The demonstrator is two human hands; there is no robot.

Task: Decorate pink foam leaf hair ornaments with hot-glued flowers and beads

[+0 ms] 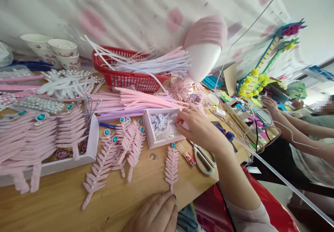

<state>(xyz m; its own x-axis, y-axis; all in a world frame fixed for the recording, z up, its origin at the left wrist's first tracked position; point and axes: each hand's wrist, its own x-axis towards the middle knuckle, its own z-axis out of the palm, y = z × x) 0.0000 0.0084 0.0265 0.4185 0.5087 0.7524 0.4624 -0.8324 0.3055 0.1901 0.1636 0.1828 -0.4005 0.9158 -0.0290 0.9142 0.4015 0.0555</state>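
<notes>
My left hand [156,213] is at the table's front edge, its fingers drawn together on the stem end of a pink chenille-stem leaf [171,166]. That leaf lies flat, with pearls down its middle and a teal gem at its tip. Over the right side of a small white box [163,142], my right hand [194,126] reaches in with its thumb and fingers bent together. Whatever they may pinch is too small to make out. Inside the box are white looped chenille pieces [158,122] and small beads. More pink leaves [130,145] lie left of the box.
Scissors [203,160] and a glue-stick-like tube [189,157] lie by my right forearm. Behind stand a red basket [135,80] of chenille stems and a white head form [203,60]. A larger white box [91,141] is at left. Another person's arms [287,115] are at right.
</notes>
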